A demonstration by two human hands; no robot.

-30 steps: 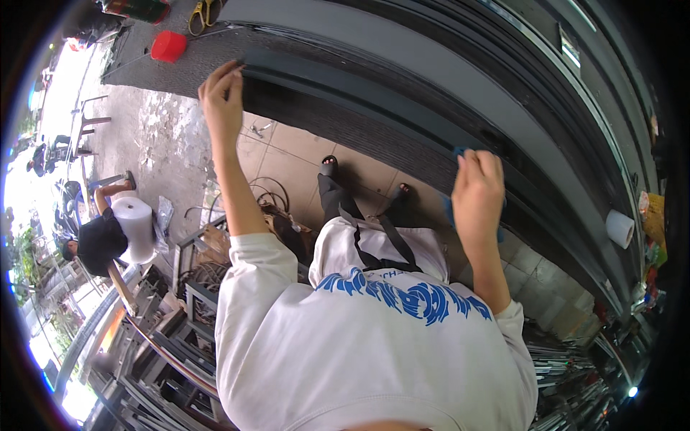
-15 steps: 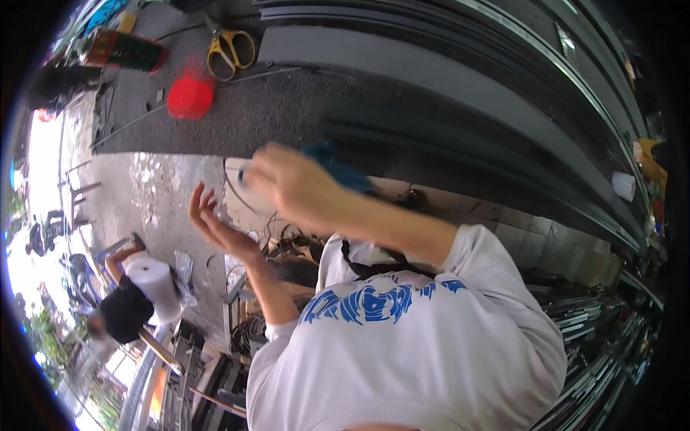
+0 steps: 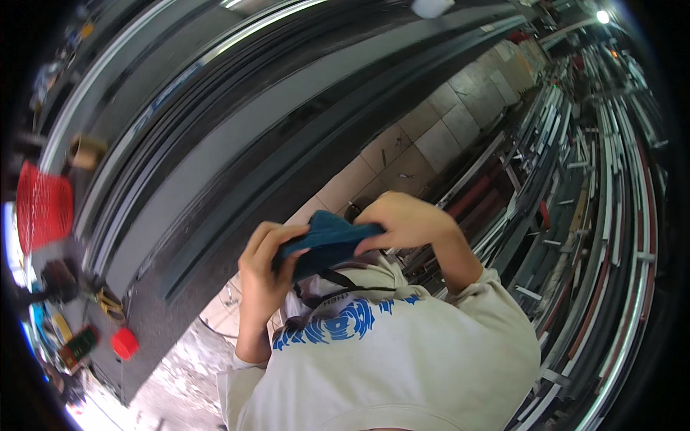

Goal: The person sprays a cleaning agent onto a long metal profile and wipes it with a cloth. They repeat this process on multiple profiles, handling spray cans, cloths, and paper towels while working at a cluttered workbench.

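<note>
Blue cloth (image 3: 327, 244): held between both hands, above the chest.
Left hand (image 3: 264, 269): fingers curled, pinching the cloth's left end.
Right hand (image 3: 402, 219): fingers pressed onto its right end.
Surface (image 3: 237, 179): long grey profiles, red basket (image 3: 44, 205).

Long grey metal profiles (image 3: 237, 154) stacked across a dark workbench (image 3: 144, 316), running from lower left to upper right; red mesh basket (image 3: 44, 205) and tape roll (image 3: 86, 151) just left of the profiles, small red cup (image 3: 124, 343) and yellow-handled scissors (image 3: 109, 305) below them on the bench. Beige tiled floor (image 3: 424, 144) right of the profiles, then racks of more metal bars (image 3: 611, 215) well beyond it along the right edge. Bright lamp (image 3: 602, 16) above the racks at top right, daylight glare at the lower-left corner past the bench.
</note>
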